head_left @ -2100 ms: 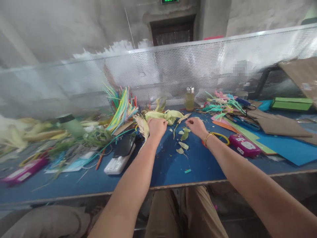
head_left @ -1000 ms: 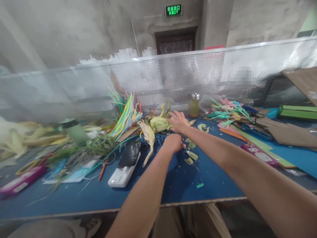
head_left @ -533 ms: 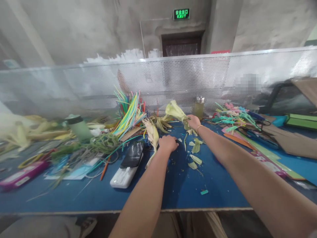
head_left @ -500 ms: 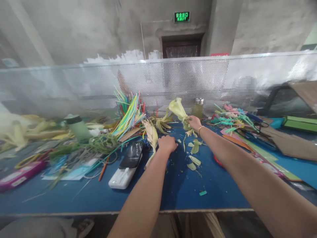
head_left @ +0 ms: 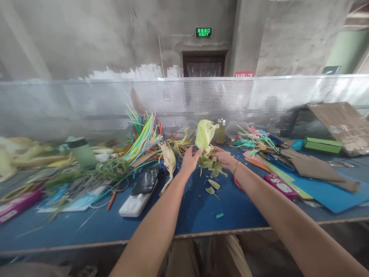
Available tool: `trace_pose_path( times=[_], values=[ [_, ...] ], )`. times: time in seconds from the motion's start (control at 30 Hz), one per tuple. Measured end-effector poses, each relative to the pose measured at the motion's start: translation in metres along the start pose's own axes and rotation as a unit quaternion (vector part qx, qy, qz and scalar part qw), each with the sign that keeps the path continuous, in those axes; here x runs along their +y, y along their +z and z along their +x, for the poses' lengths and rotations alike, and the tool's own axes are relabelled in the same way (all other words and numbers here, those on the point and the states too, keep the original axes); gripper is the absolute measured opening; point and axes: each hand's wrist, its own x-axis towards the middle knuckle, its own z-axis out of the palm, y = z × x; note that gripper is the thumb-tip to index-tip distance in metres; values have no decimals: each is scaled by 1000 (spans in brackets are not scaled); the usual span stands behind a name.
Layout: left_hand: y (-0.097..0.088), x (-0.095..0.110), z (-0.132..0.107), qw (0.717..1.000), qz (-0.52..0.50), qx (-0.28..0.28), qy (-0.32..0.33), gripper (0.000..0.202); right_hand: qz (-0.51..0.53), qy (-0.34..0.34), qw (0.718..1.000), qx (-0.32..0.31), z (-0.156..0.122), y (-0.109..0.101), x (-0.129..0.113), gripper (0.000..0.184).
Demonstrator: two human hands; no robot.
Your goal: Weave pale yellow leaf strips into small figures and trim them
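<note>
Above the blue table [head_left: 201,207], both hands meet on a pale green corn husk [head_left: 204,134] that stands upright between them. My right hand [head_left: 223,157], with a gold bracelet at the wrist, grips the husk's lower, crumpled part. My left hand [head_left: 189,161] has its fingers raised against the left side of the husk. Small husk scraps [head_left: 212,186] lie on the table just below the hands.
A bundle of coloured strips [head_left: 142,136] and dry husks [head_left: 168,156] lie to the left. A black phone on a white power bank [head_left: 135,200], a green bottle [head_left: 82,152], a glass jar [head_left: 220,130], a pink case [head_left: 278,186], coloured paper and cardboard [head_left: 314,169] surround them. A perforated metal screen [head_left: 259,92] closes the back.
My right hand reached to the husk pile, took hold of a green husk and lifted it toward me. My left hand rose from the table to meet the husk.
</note>
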Motion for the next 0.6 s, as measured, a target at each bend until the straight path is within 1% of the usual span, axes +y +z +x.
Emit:
trace_pose_path(
  times=[0.07,0.13,0.2,0.27,0.33,0.43,0.47,0.53,0.6],
  values=[
    [4,-7,0,998,-67,-9,-16,43,-20,-20,1000,-2,-5,7,0,32],
    [4,-12,0,997,-67,6,-28,45,-42,-52,998,12,-8,10,-1,31],
    [3,-12,0,999,-7,29,-33,46,-63,-91,993,31,-11,10,-4,31],
    [3,-9,-3,997,65,31,-20,43,-69,-126,989,38,-12,7,-5,32],
    [5,-3,-6,994,111,11,13,38,-52,-144,987,49,-13,5,-4,34],
    [12,5,-12,987,147,-26,62,28,-13,-135,987,86,-12,1,2,36],
    [14,8,-14,984,161,-29,73,26,-7,-131,986,99,-11,-1,4,35],
    [20,12,-17,975,201,-1,93,30,-30,-133,983,122,-9,-4,6,33],
    [23,17,-21,960,242,54,127,41,-95,-144,973,153,-9,-6,6,29]
  ],
)
